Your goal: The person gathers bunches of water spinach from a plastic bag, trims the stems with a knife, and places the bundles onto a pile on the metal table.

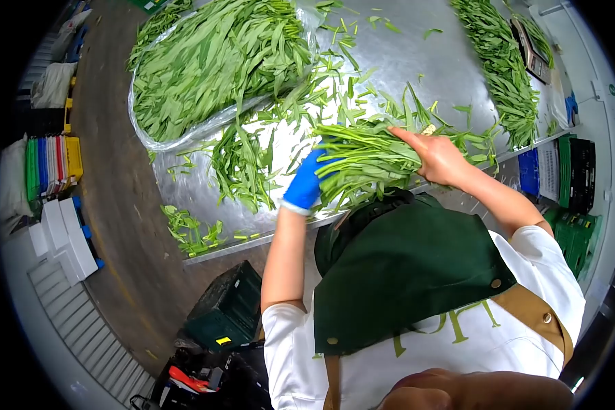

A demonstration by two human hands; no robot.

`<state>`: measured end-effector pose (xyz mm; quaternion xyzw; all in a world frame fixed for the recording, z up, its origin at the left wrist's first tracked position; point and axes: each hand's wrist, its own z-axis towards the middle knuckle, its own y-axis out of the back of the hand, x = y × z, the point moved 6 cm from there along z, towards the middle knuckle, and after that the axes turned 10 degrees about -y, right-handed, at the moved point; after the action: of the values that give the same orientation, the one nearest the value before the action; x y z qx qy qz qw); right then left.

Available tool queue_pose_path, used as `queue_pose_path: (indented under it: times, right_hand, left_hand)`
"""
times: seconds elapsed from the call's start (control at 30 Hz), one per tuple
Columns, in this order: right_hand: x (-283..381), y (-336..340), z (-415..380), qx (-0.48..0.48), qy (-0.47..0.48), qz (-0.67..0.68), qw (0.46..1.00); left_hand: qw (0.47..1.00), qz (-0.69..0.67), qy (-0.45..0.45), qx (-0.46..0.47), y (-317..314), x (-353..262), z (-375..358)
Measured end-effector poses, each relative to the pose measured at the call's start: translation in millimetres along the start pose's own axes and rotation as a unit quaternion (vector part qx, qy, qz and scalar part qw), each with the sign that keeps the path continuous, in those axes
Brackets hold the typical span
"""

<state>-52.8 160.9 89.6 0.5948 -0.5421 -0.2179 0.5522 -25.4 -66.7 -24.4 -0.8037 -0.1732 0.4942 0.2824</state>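
Observation:
My left hand (305,179), in a blue glove, grips the stem side of a bunch of water spinach (372,156); its fingers are partly hidden behind the stems. My bare right hand (439,157) is wrapped round the leafy side, with the index finger stretched along the top. The bunch lies sideways between both hands, above the near edge of the metal table (451,61). Under and beyond it, loose leaves and cut stems lie scattered over a white surface (277,147). A small heap of leaves (242,164) lies left of my gloved hand.
A large clear plastic bag (150,140) full of greens (219,65) stands on the table's left. Along the right side runs a row of bunches (502,75) beside a device with a display (531,51). Crates (225,304) stand below the near edge.

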Motion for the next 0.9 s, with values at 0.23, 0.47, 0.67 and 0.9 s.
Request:
queue_pose_path:
  times: [0.23, 0.47, 0.67, 0.9]
  right_hand:
    - [-39.8, 0.8, -7.6, 0.059, -0.153, 0.148, 0.975]
    - [-17.8, 0.9, -2.6, 0.057, -0.188, 0.075, 0.978]
    - [-22.5, 2.2, -8.9, 0.059, -0.177, 0.092, 0.978]
    - [-6.6, -0.4, -6.3, 0.007, -0.113, 0.031, 0.993]
  left_hand:
    - [0.934, -0.019, -0.256, -0.248, 126.8, -55.5, 4.8]
    - [0.920, 0.344, -0.188, -0.006, -27.1, -43.4, -3.7]
    - [0.948, 0.185, -0.168, -0.196, 55.9, -53.8, 2.6]
    - [0.888, 0.386, -0.248, 0.039, -27.2, -69.1, 5.6]
